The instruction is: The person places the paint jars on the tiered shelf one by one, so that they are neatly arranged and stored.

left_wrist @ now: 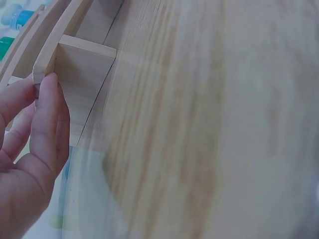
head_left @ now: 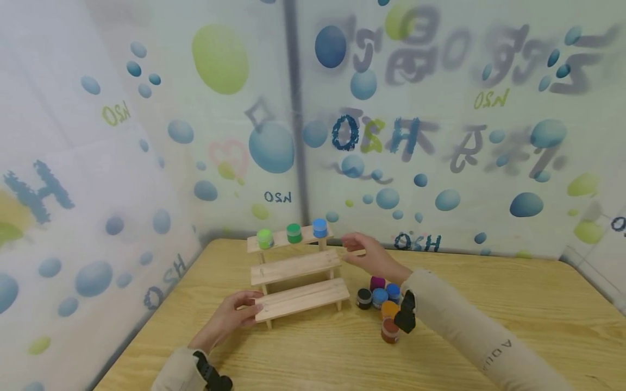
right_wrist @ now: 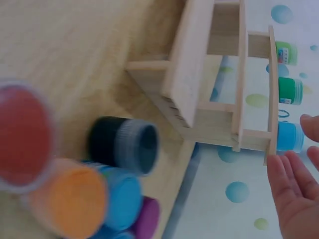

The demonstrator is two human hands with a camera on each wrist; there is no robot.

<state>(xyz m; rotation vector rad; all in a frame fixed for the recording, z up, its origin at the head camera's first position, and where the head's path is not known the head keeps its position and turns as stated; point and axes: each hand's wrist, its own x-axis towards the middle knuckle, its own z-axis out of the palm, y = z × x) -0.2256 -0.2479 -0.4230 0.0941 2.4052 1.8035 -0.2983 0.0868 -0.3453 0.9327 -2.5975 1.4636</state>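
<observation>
A three-tier wooden display stand rests on the table. My left hand pinches the left end of its lowest tier between thumb and fingers, as the left wrist view shows on the wooden board. Along the top tier sit a light green paint jar, a dark green paint jar and a blue paint jar. Beside the right end of that tier, close to the blue jar, my right hand has loosely bent fingers with nothing between them. Whether its fingertips touch the board I cannot tell.
Right of the stand, loose paint jars cluster under my right forearm: black, purple, blue, another blue, orange and brown. A patterned curtain hangs behind the wooden table.
</observation>
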